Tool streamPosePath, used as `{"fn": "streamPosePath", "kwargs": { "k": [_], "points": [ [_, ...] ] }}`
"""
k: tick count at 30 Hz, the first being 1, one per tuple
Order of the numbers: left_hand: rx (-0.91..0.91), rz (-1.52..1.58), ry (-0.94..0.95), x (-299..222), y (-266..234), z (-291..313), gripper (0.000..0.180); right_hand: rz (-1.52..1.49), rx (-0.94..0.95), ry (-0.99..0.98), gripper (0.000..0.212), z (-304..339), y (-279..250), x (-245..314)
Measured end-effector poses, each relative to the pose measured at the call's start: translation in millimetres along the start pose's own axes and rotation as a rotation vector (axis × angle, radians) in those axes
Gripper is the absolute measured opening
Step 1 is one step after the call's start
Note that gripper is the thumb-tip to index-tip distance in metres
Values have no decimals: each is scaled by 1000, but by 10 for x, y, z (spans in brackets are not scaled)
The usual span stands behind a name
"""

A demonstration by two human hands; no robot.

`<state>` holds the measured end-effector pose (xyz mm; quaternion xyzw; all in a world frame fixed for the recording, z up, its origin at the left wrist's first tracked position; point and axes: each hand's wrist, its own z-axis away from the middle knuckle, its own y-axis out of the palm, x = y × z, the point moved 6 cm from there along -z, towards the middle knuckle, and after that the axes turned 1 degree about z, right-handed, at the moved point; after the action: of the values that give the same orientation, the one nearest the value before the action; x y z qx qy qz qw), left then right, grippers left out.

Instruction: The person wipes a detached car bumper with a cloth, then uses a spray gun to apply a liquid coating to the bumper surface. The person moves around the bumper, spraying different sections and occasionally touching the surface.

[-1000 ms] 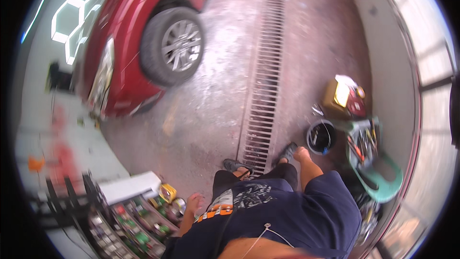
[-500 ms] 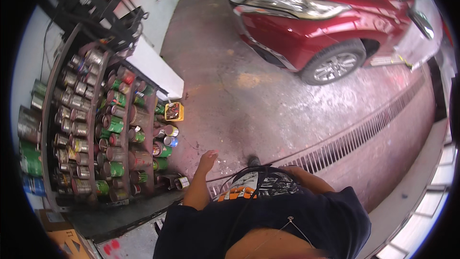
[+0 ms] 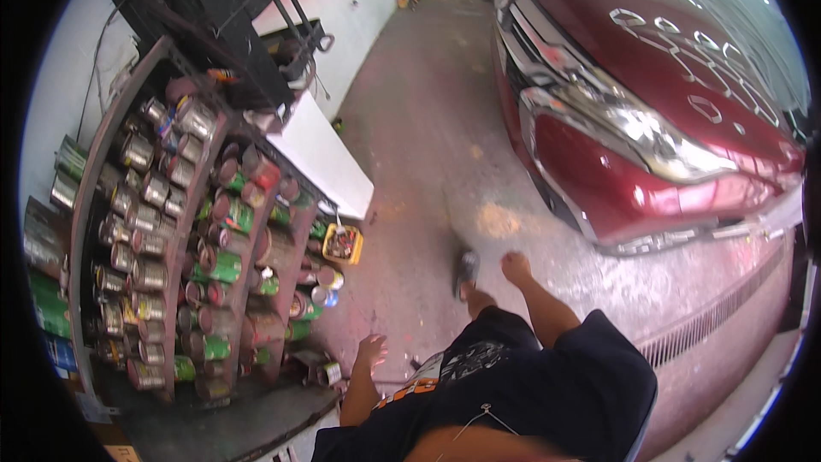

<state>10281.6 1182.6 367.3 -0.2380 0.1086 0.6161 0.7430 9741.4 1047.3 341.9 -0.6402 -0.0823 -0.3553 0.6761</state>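
My left hand (image 3: 372, 349) hangs low beside my body with its fingers loosely curled and apart, holding nothing. It is nearest to the lower end of a rack (image 3: 282, 312) filled with paint cans (image 3: 224, 267). Out in front, my right hand (image 3: 516, 267) swings over the floor, its fingers drawn into a loose fist with nothing visible in it. Beyond that hand stands a dark red car (image 3: 590, 171) with its headlight (image 3: 654, 141) toward me. Neither hand touches anything.
A yellow container (image 3: 344, 245) of small items sits on the floor by the rack. Behind it leans a white panel (image 3: 329, 154), next to black metal equipment (image 3: 227, 34). A floor grate (image 3: 718, 308) runs along the right. My shoe (image 3: 466, 269) is on the concrete floor.
The view has turned, so the car and rack appear shifted right. My right hand has come forward into sight from beside my body, and one foot has stepped ahead. The left hand hangs lower in view.
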Motion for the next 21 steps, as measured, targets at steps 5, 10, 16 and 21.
{"fn": "streamPosePath", "kwargs": {
  "k": [5,10,16,21],
  "points": [
    [-82,259,6,-1325,-286,-950,36,545,763,-228,25,-858,798,-919],
    [-138,-112,287,-2601,-332,-1296,34,802,1130,-810,15,-1705,462,-898],
    [-18,-332,253,-3859,170,-2252,38,164,409,-51,29,-4156,291,-134],
    [80,-491,323,-5906,615,-3784,42,-326,298,107,30,-5826,745,814]
  ]
}}
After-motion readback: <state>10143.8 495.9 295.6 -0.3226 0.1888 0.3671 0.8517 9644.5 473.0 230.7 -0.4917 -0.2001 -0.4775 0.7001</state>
